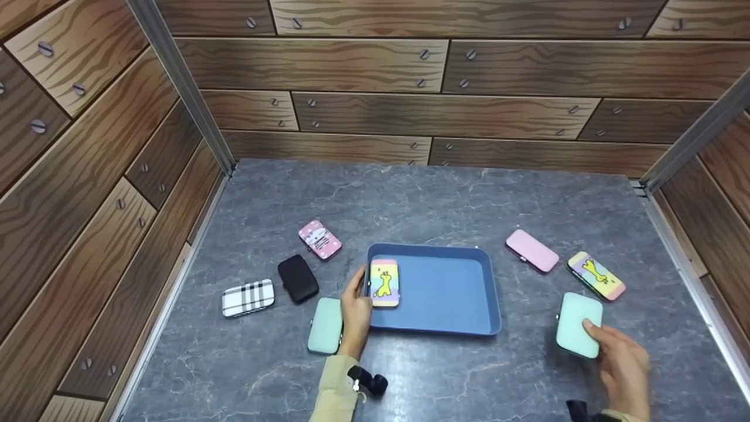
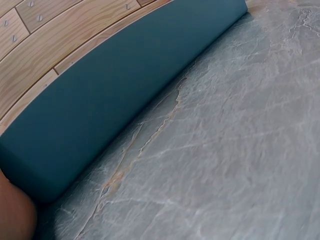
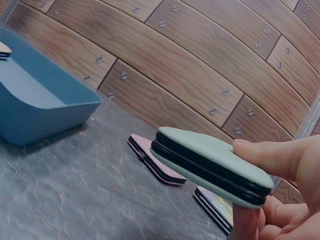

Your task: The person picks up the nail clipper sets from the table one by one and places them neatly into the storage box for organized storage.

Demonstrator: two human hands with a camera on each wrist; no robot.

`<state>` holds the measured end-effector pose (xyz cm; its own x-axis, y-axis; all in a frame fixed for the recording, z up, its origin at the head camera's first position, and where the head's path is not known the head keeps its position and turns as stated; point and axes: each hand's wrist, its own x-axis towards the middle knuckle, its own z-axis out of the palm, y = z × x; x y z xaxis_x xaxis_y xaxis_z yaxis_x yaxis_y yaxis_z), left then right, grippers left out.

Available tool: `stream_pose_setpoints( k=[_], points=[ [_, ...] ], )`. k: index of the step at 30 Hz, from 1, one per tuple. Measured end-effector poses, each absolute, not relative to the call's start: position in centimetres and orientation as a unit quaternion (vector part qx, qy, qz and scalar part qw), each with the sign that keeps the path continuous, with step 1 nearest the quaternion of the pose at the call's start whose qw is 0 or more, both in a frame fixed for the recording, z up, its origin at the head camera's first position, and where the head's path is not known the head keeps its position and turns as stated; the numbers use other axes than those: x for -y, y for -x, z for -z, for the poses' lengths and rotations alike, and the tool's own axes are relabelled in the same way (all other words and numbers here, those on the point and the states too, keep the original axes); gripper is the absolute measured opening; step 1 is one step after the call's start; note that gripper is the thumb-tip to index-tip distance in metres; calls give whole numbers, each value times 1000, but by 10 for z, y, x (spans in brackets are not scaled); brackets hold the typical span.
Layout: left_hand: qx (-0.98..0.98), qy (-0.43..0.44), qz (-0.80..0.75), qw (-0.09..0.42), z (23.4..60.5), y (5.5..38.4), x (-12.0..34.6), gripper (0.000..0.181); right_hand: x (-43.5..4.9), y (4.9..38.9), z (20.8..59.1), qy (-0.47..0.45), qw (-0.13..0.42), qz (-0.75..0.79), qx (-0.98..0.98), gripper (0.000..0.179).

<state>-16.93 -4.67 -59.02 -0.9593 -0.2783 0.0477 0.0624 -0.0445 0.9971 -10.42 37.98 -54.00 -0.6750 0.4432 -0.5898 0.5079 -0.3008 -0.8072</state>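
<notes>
My right hand (image 1: 624, 360) pinches a mint-green hinged case (image 1: 579, 325), thumb on top and fingers beneath, raised over the tabletop. In the right wrist view the case's black-edged side (image 3: 207, 170) faces the camera. Against the left outer wall of a blue tray (image 1: 436, 332) rests my left hand (image 1: 355, 313), its fingers extended along that wall. Inside the tray, by its left wall, lies a giraffe-print case (image 1: 385, 283). The left wrist view shows the tray's outer wall (image 2: 125, 75) and a bit of the hand at its corner. Another mint-green case (image 1: 325, 326) lies just left of my left hand.
Left of the tray lie a pink cat-print case (image 1: 320, 239), a black case (image 1: 298, 279) and a plaid case (image 1: 248, 298). On the right are a plain pink case (image 1: 532, 251) and a second giraffe-print case (image 1: 596, 275). Wood-patterned walls (image 1: 363, 111) enclose the grey tabletop (image 1: 428, 205).
</notes>
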Motion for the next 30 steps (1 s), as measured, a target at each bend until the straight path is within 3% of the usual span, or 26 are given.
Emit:
stream_pose_setpoints(
  k=[15,22,30],
  points=[
    [682,-85,717,118,588,170,46,75,-345,130,532,-376,-4,736,-563,17],
    [672,-97,727,101,626,184,46,81,-331,138,531,-333,-12,754,-566,13],
    [667,-90,731,108,629,184,47,81,-316,146,533,-315,-23,762,-565,12]
  ],
)
